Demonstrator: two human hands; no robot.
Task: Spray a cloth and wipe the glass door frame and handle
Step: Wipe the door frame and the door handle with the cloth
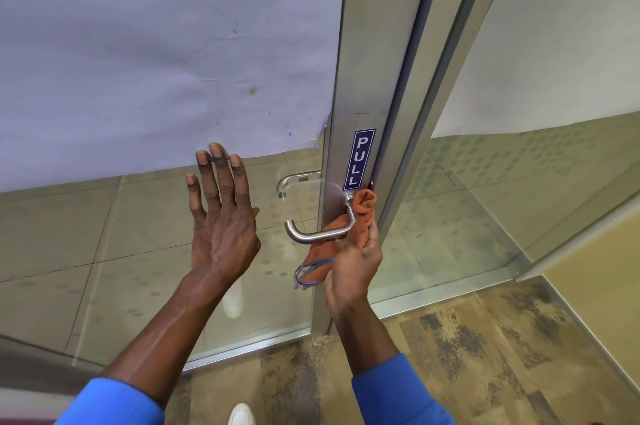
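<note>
The crumpled orange cloth (360, 216) is gripped by the right hand (353, 265) behind the leftward-running brushed steel lever handle (318, 234); the left hand (221, 216) is held open, farther away.

Bright, even indoor light; sharp centre, wide-angle bending and blur at edges.

I see mottled brown carpet (450, 348) running up to the glazed partition (519, 199), my landmark. Pale paper (156, 43) covers the glass above it, beige floor tiles (104, 234) show through lower down, and a cream wall (595, 286) stands right of it.
</note>
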